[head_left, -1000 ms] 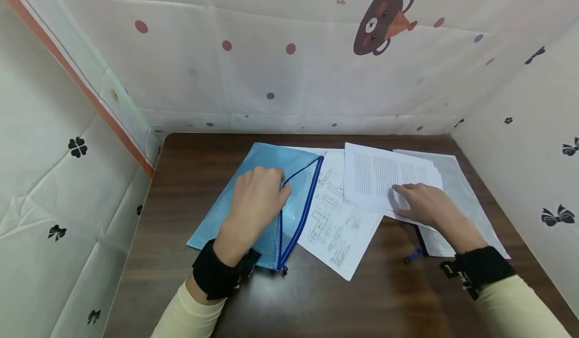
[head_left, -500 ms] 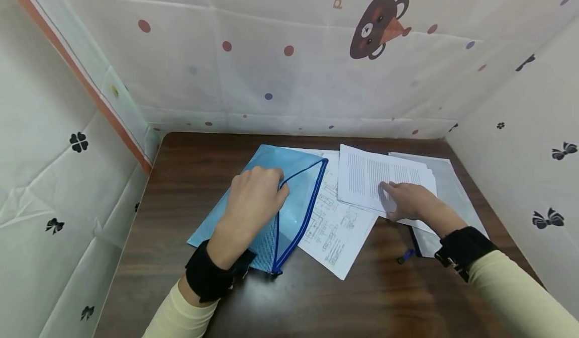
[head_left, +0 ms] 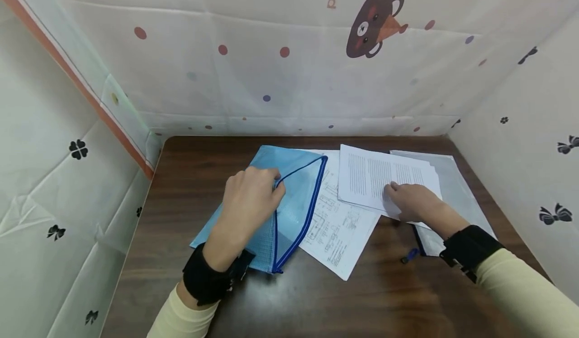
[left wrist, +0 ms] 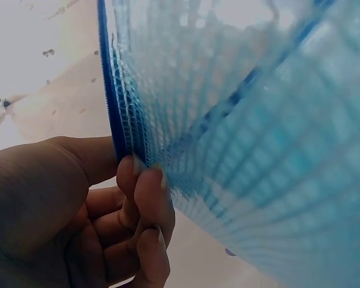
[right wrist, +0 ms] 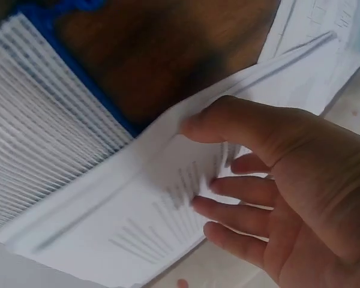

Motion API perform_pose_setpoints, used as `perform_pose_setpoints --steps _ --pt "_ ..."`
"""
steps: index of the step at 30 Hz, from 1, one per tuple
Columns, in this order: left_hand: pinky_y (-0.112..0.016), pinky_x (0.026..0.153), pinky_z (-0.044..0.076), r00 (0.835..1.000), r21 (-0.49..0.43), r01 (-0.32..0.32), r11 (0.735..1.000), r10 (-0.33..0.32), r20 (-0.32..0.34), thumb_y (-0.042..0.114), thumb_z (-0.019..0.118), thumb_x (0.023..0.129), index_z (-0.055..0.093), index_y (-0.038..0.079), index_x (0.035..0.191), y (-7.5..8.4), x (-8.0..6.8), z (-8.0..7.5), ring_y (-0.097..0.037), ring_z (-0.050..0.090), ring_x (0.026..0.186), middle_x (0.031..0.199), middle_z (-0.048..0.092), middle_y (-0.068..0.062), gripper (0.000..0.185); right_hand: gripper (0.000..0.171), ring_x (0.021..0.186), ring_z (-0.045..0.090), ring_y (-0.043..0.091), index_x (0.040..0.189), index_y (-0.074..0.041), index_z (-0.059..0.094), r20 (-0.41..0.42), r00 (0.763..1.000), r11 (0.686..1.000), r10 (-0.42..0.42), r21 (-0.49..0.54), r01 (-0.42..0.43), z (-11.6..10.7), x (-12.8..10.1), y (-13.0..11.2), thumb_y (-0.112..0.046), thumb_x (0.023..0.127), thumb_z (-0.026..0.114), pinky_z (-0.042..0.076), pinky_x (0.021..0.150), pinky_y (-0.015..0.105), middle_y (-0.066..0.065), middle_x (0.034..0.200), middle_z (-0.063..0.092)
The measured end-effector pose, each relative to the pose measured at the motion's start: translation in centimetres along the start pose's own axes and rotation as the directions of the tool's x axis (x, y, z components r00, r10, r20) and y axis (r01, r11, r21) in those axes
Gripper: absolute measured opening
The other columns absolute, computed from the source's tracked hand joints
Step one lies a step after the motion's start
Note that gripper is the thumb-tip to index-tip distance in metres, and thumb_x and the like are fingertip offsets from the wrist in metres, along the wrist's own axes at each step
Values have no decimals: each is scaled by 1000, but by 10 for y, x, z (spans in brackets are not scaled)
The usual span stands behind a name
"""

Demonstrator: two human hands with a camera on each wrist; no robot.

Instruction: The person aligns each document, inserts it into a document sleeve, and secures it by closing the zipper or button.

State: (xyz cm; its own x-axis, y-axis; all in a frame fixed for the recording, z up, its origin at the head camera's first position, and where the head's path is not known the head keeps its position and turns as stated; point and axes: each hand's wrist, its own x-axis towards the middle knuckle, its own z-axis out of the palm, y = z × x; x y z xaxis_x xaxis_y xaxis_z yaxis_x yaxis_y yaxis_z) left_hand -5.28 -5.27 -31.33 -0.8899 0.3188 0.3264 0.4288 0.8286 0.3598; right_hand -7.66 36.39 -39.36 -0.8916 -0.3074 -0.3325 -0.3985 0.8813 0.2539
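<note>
A light blue mesh zipper pouch (head_left: 289, 202) with a dark blue zipper edge lies on the brown table (head_left: 190, 177), its mouth gaping toward the right. My left hand (head_left: 251, 197) pinches the pouch's upper zipper edge (left wrist: 117, 120) between thumb and curled fingers and lifts it. A stack of printed text sheets (head_left: 380, 179) lies to the right. My right hand (head_left: 409, 202) grips the near edge of that stack (right wrist: 156, 210), thumb on top and fingers beneath. A sheet of technical drawings (head_left: 336, 227) lies between pouch and stack.
A white mesh pouch with a blue zipper (head_left: 457, 192) lies under the text sheets at the right, its blue pull tab (head_left: 410, 254) on the table. Patterned cloth walls (head_left: 289, 66) close in the table at back and on both sides.
My right hand slid slightly left along the stack and curled round its near edge. The left hand keeps its pinch on the pouch edge, barely moved.
</note>
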Motion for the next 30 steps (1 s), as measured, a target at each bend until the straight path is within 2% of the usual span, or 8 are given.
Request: perform_pose_setpoints --steps 6,9,12,15,18,23,27,30 --pt "-27 41 25 999 -37 33 999 -34 -9 13 71 98 82 6 107 -2 -3 -6 -15 35 44 54 48 2 17 62 129 58 51 144 2 57 -174 984 993 30 122 -9 21 -1 3 -21 92 80 51 100 64 31 149 55" --pt "-28 42 24 999 -47 37 998 -38 -9 13 71 98 82 5 108 -3 -3 -7 -15 34 44 53 47 2 17 50 127 58 53 139 2 60 -312 949 986 36 166 17 37 -2 4 -12 93 74 51 98 66 31 146 57" --pt "-27 42 24 999 -55 42 998 -43 -12 13 71 98 82 5 108 -3 -4 -6 -14 34 43 56 52 1 17 39 118 65 51 131 0 64 -424 905 992 26 121 28 44 -7 3 -3 93 72 56 87 63 29 138 63" --pt "-27 41 24 998 -63 54 997 -55 -9 14 71 99 82 6 110 -3 -5 -6 -14 36 43 61 58 0 17 35 100 70 49 126 -1 65 -540 841 999 27 42 -5 34 -14 1 4 91 68 59 66 58 27 124 70" --pt "-27 41 25 998 -69 61 996 -61 8 15 72 100 80 5 114 -2 -6 -4 -13 38 42 60 58 1 20 42 88 69 49 128 -1 64 -657 751 997 61 11 -72 14 -24 2 9 87 65 51 48 53 27 115 72" --pt "-26 41 26 997 -86 62 994 -58 44 17 71 101 78 3 119 1 -7 -1 -12 39 42 54 51 3 23 50 86 68 53 131 -1 65 -791 605 995 94 47 -93 -21 -43 9 17 85 58 37 38 45 27 114 73" --pt "-26 40 26 997 -78 67 995 -64 37 17 72 101 79 4 118 1 -7 0 -12 37 41 55 52 3 23 47 80 69 51 132 0 68 -841 530 994 109 86 -68 -40 -53 12 17 90 54 33 39 40 29 116 72" --pt "-26 40 25 997 -67 77 995 -75 31 18 71 101 79 4 118 -1 -5 -1 -12 36 40 54 53 1 23 47 75 68 50 134 0 67 -842 502 978 198 203 -46 -49 -61 11 18 92 56 48 47 50 31 118 70"
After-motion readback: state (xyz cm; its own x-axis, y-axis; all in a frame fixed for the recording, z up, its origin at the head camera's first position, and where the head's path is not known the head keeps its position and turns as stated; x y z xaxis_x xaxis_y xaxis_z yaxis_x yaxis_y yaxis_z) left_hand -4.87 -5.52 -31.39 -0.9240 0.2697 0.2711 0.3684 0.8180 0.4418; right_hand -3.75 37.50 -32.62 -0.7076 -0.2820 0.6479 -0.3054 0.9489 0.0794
